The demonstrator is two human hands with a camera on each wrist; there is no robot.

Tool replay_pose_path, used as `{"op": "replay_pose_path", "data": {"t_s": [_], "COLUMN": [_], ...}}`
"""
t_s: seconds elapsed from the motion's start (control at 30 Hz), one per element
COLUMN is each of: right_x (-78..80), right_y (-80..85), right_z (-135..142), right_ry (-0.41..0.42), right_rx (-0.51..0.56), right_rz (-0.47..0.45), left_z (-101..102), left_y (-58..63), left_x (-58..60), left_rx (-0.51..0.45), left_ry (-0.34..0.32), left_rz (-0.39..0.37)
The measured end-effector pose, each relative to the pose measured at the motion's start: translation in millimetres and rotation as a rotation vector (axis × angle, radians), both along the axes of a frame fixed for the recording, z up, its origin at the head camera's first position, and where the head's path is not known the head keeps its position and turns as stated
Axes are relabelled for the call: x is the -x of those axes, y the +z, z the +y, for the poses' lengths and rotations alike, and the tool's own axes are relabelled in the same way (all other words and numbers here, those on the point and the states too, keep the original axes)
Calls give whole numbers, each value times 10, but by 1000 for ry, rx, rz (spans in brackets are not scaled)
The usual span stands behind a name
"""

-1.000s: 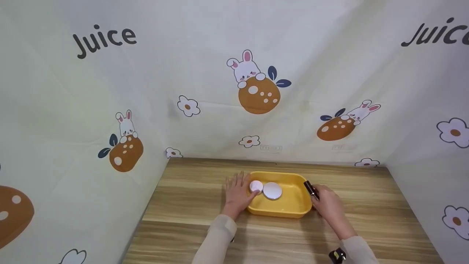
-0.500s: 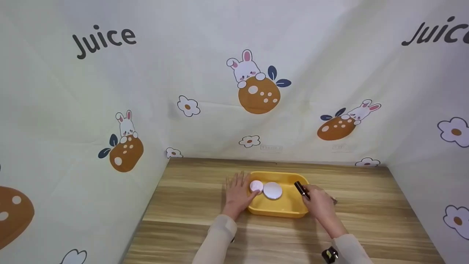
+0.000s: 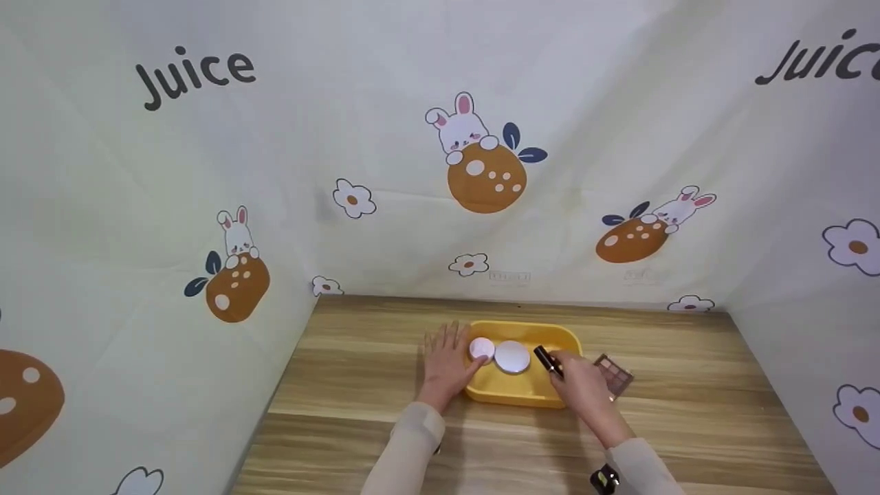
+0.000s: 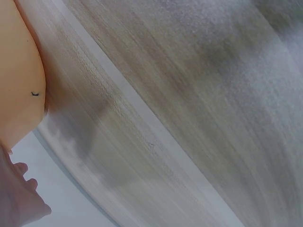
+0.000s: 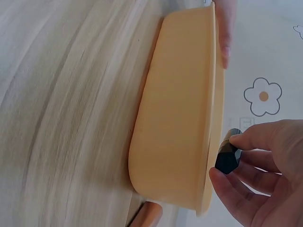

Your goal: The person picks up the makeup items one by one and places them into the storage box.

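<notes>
Seen from the head camera, a person's two hands work at one yellow tray (image 3: 509, 397) on a wood-grained surface (image 3: 364, 337). Two pale round discs lie in the tray side by side, a small disc (image 3: 480, 348) at the left and a larger disc (image 3: 512, 357) beside it. The left hand (image 3: 445, 366) rests at the tray's left end, fingers straight and slightly apart, its thumb overlapping the small disc. The right hand (image 3: 584, 386) holds one black tube (image 3: 545, 359) above the tray's right half, fingers clamped on it. One palette (image 3: 616, 375) of several pans lies on the surface just right of the tray, partly hidden by the right hand, which also blocks the tray's right end. Two pale sleeves (image 3: 410, 440) reach in from below; one dark device (image 3: 605, 479) sits near the right cuff. Behind, a printed backdrop (image 3: 392, 124) carries three rabbits and two "Juice" words, one cut by the frame.

From the left wrist, the tray's wall fills the upper left, part of a hand below it; how its fingers lie cannot be told there.

From the right wrist, thumb and fingers pinch the tube by the tray's rim, one whole flower on the backdrop beyond.
</notes>
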State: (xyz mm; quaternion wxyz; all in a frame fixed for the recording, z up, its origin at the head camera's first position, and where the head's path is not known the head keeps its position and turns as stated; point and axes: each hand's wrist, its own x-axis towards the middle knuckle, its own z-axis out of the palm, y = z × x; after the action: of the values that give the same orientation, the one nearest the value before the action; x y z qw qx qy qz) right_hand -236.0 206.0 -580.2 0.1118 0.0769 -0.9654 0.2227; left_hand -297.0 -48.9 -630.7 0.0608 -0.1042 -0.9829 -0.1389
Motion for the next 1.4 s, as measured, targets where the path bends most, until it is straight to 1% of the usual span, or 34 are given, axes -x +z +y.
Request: {"op": "replay_pose_path", "data": {"t_s": [0.17,0.4,0.63,0.8,0.93,1.07,1.2,1.33,1.4], "right_x": [-1,4,21,39,61,83,107,147,174], "right_y": [-38,-71,-123,-170,-194,-204,-225,-250,-257], "right_z": [-100,-244,-372,-463,-543,-612,-660,-696,-714], "right_ry": [25,65,110,120,147,182,199,204,204], "right_rx": [0,4,13,1,9,22,29,40,52], "right_rz": [38,20,39,36,29,12,-19,-48,-76], "left_z": [2,7,7,9,13,13,7,-3,-9], "left_y": [-4,28,38,31,18,4,-3,2,5], "left_x": [1,-5,-16,-14,-8,-3,-11,-18,-19], "left_rx": [14,48,25,16,18,22,24,36,32], "left_ry": [6,-3,-7,-6,-3,2,-1,-9,-12], "left_rz": [-6,-3,2,3,8,-4,-18,1,14]}}
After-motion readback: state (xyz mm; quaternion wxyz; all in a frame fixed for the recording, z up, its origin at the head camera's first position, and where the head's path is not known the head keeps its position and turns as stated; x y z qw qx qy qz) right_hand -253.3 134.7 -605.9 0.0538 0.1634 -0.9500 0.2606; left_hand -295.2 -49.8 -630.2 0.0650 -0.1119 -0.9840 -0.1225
